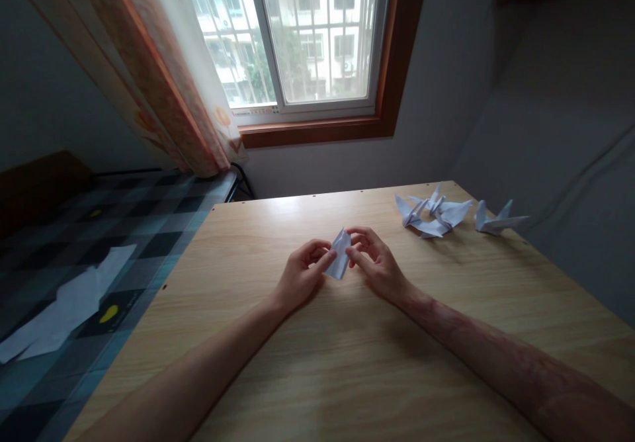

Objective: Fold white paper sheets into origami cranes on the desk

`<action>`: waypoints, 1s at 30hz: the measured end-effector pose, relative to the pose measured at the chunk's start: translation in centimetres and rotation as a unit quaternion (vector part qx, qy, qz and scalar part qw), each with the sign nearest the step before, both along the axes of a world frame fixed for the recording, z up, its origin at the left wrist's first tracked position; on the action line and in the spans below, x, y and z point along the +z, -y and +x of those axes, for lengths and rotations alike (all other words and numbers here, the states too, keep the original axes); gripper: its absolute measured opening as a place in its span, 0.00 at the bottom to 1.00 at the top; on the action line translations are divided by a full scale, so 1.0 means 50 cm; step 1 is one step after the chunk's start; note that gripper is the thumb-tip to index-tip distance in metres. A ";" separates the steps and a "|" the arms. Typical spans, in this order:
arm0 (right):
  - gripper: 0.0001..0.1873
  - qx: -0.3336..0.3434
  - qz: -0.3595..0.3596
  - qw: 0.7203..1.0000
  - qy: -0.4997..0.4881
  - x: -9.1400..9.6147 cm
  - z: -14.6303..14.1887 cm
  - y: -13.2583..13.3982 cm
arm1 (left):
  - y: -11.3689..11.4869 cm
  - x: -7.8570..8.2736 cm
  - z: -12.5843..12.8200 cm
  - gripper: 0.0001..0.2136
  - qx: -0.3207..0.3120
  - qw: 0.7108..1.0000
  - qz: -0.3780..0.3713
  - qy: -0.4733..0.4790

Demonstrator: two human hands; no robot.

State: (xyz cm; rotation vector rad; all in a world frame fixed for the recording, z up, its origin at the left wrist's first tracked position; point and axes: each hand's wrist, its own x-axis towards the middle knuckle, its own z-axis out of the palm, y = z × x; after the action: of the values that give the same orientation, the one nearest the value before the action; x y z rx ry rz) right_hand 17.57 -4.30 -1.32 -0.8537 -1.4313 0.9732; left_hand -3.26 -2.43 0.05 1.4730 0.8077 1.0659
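Observation:
A small piece of folded white paper (339,257) is held up between my two hands, just over the wooden table (278,376). My left hand (306,271) pinches its left edge between thumb and fingers. On the opposite edge, the thumb and fingertips of my right hand (376,260) grip it too. The paper is narrow, tilted, and comes to a point at the top. Its layers are too small to make out in detail.
Several white paper cranes (436,214) sit at the table's far right, with another crane (499,220) by the right edge. White paper sheets (74,306) lie on the checked bedding (163,250) at left. A curtain (173,71) hangs beside the window (317,38).

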 end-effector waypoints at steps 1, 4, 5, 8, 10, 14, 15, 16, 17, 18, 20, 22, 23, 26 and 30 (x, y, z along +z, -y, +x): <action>0.17 0.006 -0.001 1.000 -0.005 -0.001 0.001 0.000 | -0.001 0.001 0.001 0.18 0.003 1.000 -0.002 0.003; 0.18 0.018 -0.008 1.000 -0.009 -0.002 0.002 -0.001 | -0.002 0.006 0.002 0.18 0.011 1.000 -0.002 0.007; 0.20 0.019 -0.012 1.000 -0.006 -0.002 0.002 -0.001 | -0.002 0.007 0.002 0.18 0.012 1.000 0.000 0.007; 0.27 0.015 -0.025 1.000 0.004 -0.002 0.000 0.000 | -0.001 0.011 0.004 0.18 0.014 1.000 0.004 0.009; 0.29 0.004 -0.028 0.999 0.015 -0.002 -0.001 -0.001 | 0.000 0.013 0.005 0.18 0.012 1.000 0.006 0.006; 0.22 -0.037 -0.012 0.999 0.033 -0.005 -0.001 -0.004 | 0.003 0.018 0.004 0.18 0.009 1.000 0.016 -0.012; 0.19 -0.042 0.001 0.998 0.036 -0.005 -0.001 -0.004 | 0.003 0.018 0.003 0.18 0.009 1.000 0.018 -0.018; 0.15 -0.044 0.018 0.998 0.043 -0.005 -0.001 -0.005 | 0.003 0.017 0.002 0.18 0.011 1.000 0.019 -0.022; 0.11 -0.041 0.037 0.997 0.053 -0.003 0.000 -0.005 | 0.002 0.014 0.001 0.18 0.012 0.999 0.016 -0.025; 0.07 -0.038 0.055 0.995 0.067 0.000 0.001 -0.005 | 0.001 0.011 0.000 0.19 0.013 1.000 0.011 -0.026; 0.02 -0.040 0.084 0.991 0.097 0.006 0.002 -0.004 | -0.003 0.001 -0.002 0.19 0.010 1.000 -0.008 -0.022; 0.03 -0.054 0.101 0.986 0.119 0.013 0.003 -0.003 | -0.007 -0.007 -0.004 0.21 0.006 0.999 -0.030 -0.016; 0.03 -0.062 0.108 0.984 0.127 0.015 0.004 -0.002 | -0.007 -0.009 -0.004 0.21 0.005 0.999 -0.039 -0.013; 0.04 -0.081 0.128 0.978 0.143 0.018 0.003 0.000 | -0.004 -0.006 -0.002 0.21 0.002 0.998 -0.056 -0.002; 0.06 -0.094 0.147 0.973 0.153 0.019 0.000 0.006 | 0.006 0.009 0.003 0.20 -0.024 0.998 -0.058 0.001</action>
State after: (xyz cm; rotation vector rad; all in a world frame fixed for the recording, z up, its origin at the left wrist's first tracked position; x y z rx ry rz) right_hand 17.57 -4.58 -0.40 -0.9237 -1.6713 0.4839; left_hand -3.10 -2.73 0.50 1.3866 0.8167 0.9687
